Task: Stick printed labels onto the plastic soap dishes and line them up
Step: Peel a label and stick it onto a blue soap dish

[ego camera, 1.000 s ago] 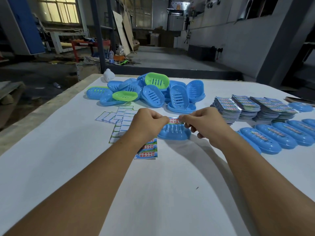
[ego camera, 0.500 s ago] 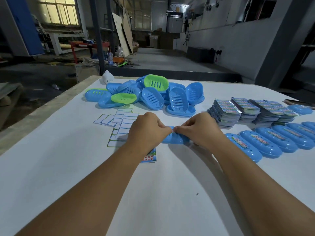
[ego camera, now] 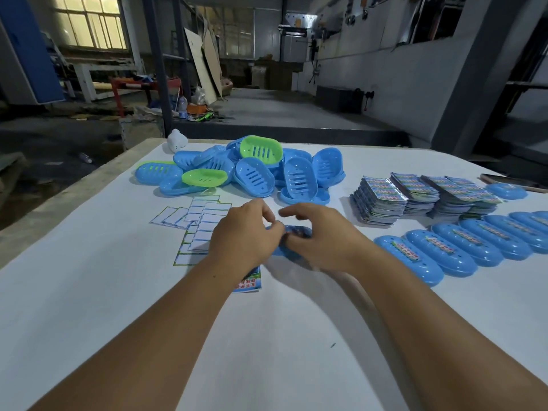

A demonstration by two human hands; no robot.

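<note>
Both hands, left [ego camera: 243,235] and right [ego camera: 318,235], are working a blue soap dish [ego camera: 296,232] mid-desk, fingers curled on it; I'd be rubbing the label flat, centre outwards.

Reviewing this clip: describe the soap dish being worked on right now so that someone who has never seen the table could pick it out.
On the white table, find the two hands meeting at the middle. The blue soap dish lies between the left hand and the right hand. Unlike the piled dishes behind or the labelled row at right, it lies alone.
</note>
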